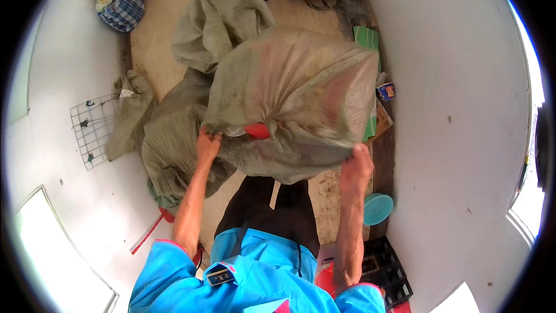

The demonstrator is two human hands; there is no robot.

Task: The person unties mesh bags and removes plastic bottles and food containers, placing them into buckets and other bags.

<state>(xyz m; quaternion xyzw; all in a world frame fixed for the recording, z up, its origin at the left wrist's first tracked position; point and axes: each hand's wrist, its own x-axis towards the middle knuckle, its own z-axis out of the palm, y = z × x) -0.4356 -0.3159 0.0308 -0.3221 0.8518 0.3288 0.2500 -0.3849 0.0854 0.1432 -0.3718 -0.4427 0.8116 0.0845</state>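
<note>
A large, full woven plastic sack [295, 82] of pale grey-green cloth bulges in front of me, its cloth gathered in folds at the near side. My left hand [209, 141] grips its near left edge. At the near right corner, my right hand [358, 163] pinches the cloth and stretches it outward. Between my hands, a red thing [258, 131] shows through a gap in the gathered cloth; the rest of the contents are hidden.
Left of the held sack stands another full woven sack [173, 134], with a third sack [217, 17] beyond. A wire grid [89, 132] leans at the left wall. Along the right wall are green board [368, 37], a turquoise basin [378, 209] and a black plastic crate [393, 269].
</note>
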